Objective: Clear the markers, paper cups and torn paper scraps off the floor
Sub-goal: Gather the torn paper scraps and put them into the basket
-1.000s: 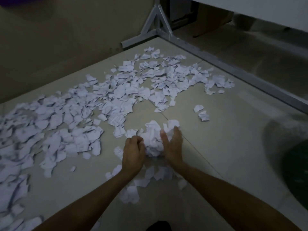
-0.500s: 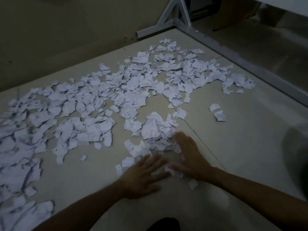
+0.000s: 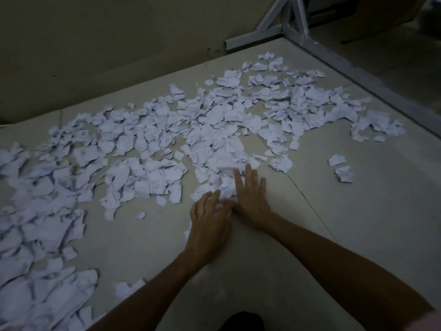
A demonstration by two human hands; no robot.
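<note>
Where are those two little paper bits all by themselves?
In the head view the two stray scraps lie on the bare floor, right of the right hand, apart from the big paper spread.

Dim light is lying over the rm. A pale floor [image 3: 358, 211] w/ thin seams is running up to a plain wall [image 3: 107, 44] at the back. A grey metal frame [image 3: 293, 25] is standing upper right, its bar [image 3: 372, 82] stretching diagonally along the floor.

Two hands [image 3: 229, 206], countless torn paper scraps [image 3: 148, 149], one metal frame [image 3: 293, 27]
</note>
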